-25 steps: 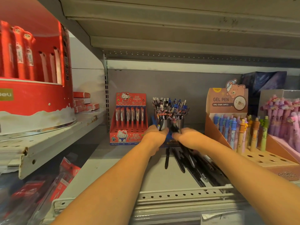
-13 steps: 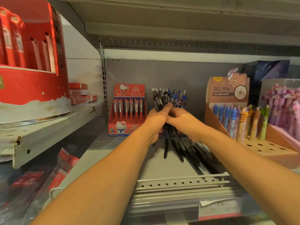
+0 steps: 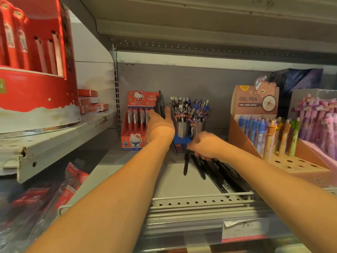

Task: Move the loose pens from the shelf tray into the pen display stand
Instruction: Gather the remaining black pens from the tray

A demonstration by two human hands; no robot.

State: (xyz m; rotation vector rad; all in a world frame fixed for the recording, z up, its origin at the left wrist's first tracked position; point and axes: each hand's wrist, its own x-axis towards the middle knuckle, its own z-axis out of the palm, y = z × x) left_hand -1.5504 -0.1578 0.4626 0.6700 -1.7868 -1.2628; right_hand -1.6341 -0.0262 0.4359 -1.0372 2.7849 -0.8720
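Observation:
Several loose black pens [image 3: 215, 172] lie fanned out on the grey shelf tray [image 3: 197, 201]. Behind them stands the pen display stand [image 3: 187, 125]: metal cups on a blue base, packed with upright pens. My left hand [image 3: 159, 126] is raised left of the stand and grips a small bunch of black pens [image 3: 160, 105] that stick up above its fingers. My right hand [image 3: 205, 146] is low at the stand's foot, its fingers curled down onto the far ends of the loose pens; whether it grips one is hidden.
A red Hello Kitty pen box [image 3: 136, 121] stands just left of my left hand. A brown gel pen display [image 3: 259, 125] and pink pens [image 3: 321, 125] fill the right. A big red display [image 3: 34, 70] sits on the left shelf. A wire rail [image 3: 200, 196] fronts the tray.
My hands were together in front of the stand with the pens. Now the left hand has lifted up and left with a bunch, and the right hand has dropped to the loose pens.

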